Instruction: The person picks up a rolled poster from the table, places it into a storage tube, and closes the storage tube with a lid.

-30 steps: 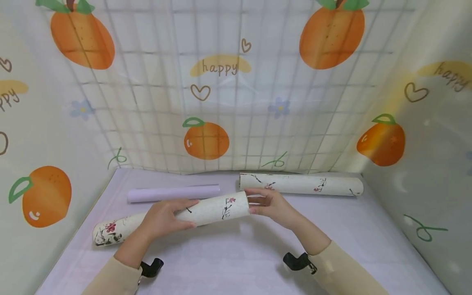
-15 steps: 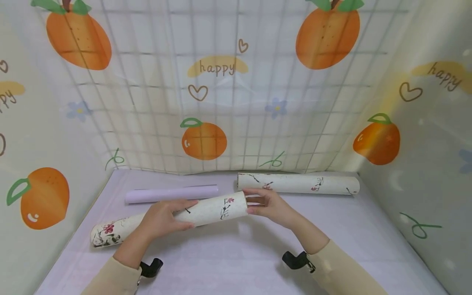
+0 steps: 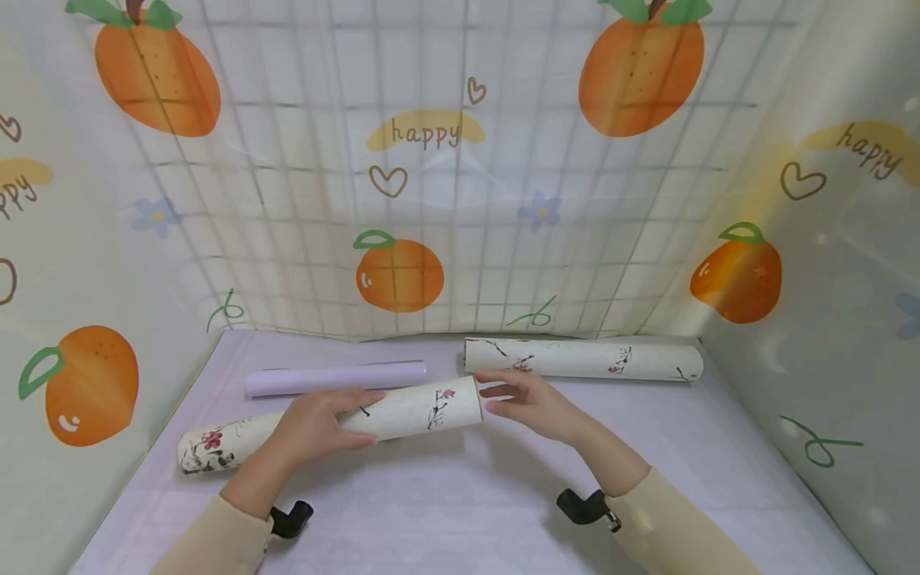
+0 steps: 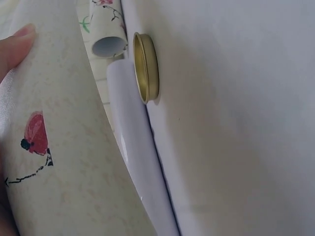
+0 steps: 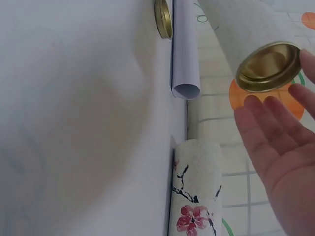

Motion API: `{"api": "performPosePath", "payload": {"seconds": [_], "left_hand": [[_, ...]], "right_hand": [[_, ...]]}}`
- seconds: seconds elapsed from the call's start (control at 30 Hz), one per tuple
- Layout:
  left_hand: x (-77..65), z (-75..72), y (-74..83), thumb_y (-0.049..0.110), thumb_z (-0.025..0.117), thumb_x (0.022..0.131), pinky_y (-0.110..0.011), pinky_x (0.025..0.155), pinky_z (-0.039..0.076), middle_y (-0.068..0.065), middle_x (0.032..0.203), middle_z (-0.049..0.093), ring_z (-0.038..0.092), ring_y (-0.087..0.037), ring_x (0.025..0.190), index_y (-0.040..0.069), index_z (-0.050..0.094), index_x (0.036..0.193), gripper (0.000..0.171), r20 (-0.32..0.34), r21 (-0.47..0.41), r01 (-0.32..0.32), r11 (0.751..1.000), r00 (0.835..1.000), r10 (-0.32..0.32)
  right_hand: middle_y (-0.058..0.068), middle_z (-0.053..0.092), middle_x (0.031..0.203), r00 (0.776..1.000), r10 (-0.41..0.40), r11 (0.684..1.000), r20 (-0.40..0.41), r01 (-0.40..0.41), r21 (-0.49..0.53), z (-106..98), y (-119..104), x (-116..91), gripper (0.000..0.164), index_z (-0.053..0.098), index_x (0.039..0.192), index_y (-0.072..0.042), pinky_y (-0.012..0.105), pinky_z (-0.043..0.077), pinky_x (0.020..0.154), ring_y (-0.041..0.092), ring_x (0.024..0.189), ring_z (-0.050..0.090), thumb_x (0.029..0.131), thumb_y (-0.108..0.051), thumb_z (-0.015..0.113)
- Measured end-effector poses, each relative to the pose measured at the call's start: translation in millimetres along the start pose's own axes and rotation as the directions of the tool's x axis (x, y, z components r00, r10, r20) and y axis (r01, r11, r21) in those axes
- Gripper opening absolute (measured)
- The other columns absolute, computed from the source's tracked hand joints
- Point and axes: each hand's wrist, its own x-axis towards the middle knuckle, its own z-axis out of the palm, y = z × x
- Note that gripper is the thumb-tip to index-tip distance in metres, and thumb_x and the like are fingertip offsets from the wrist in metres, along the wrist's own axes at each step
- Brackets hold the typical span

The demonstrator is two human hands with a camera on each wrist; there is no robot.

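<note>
Head view, nearest you: your beige sleeves (image 3: 676, 527) reach in over the pale lavender table (image 3: 446, 511), with a black device (image 3: 291, 521) at the left wrist and a matching black fitting (image 3: 580, 506) at the right. Your left hand (image 3: 316, 427) grips the floral tube (image 3: 424, 411) from above at about mid-length, thumb on the near side, fingers on the far side. The tube lies aslant in front of you, its right end raised off the table. Your right hand (image 3: 535, 407) is at that end with its fingers parted and lightly bent; contact with the rim cannot be confirmed. Right wrist view finds a gold cap (image 5: 268, 69) seated in the tube's right end, just beside your fingertips. Beyond the tube, left wrist view finds a loose gold lid (image 4: 152, 66) flat on the table, near a lavender roll (image 3: 338, 378). Farther back, to the right, a second floral tube (image 3: 585, 359) lies along the foot of the orange-printed backdrop (image 3: 503, 263); its left end is hollow.
</note>
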Motion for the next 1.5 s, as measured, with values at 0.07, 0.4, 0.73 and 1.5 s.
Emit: {"api": "performPosePath", "payload": {"seconds": [0.07,0.4,0.73,1.5], "left_hand": [[1.8,-2.6,-0.6,0.047,0.086,0.074,-0.041,0.099,0.052,0.004,0.128,0.068,0.064,-0.019,0.118,0.033,0.066,0.134,0.065,0.018,0.002,0.013,1.000,1.000,-0.013],[15.3,-16.6,-10.2,0.044,0.088,0.073,-0.046,0.094,0.054,-0.003,0.127,0.069,0.065,-0.022,0.117,0.033,0.065,0.135,0.066,0.053,0.046,0.023,0.999,0.998,-0.026],[36.2,-30.1,-26.6,0.042,0.087,0.074,-0.050,0.096,0.052,-0.006,0.129,0.068,0.064,-0.027,0.118,0.031,0.065,0.135,0.065,0.072,0.076,0.038,0.996,0.996,-0.044],[86.6,-36.8,-67.1,0.040,0.084,0.080,-0.051,0.107,0.043,0.000,0.142,0.058,0.053,-0.030,0.131,0.032,0.059,0.141,0.067,0.204,0.069,0.135,0.988,0.968,-0.146]], "right_hand": [[0.022,0.048,0.146,1.000,-0.002,1.000,-0.004,0.002,-0.025,-2.7,-0.8,-1.9,0.050,0.052,0.141,0.004,0.033,0.052,0.098,0.045,0.127,0.054,0.095,-0.006,0.068],[0.017,0.053,0.144,0.999,0.008,0.996,-0.033,-0.011,-0.091,-22.2,-5.9,-9.4,0.046,0.055,0.140,-0.003,0.033,0.052,0.098,0.042,0.126,0.055,0.096,-0.010,0.068],[0.016,0.061,0.130,0.986,-0.023,0.973,-0.167,-0.017,-0.232,-48.4,0.3,-10.3,0.035,0.062,0.132,-0.003,0.033,0.055,0.094,0.043,0.119,0.058,0.098,-0.010,0.066],[0.016,0.057,0.138,0.963,0.049,0.929,-0.264,-0.141,-0.341,-77.1,14.2,-2.7,0.037,0.062,0.133,-0.003,0.050,0.052,0.097,0.037,0.123,0.056,0.100,-0.019,0.064]]}}
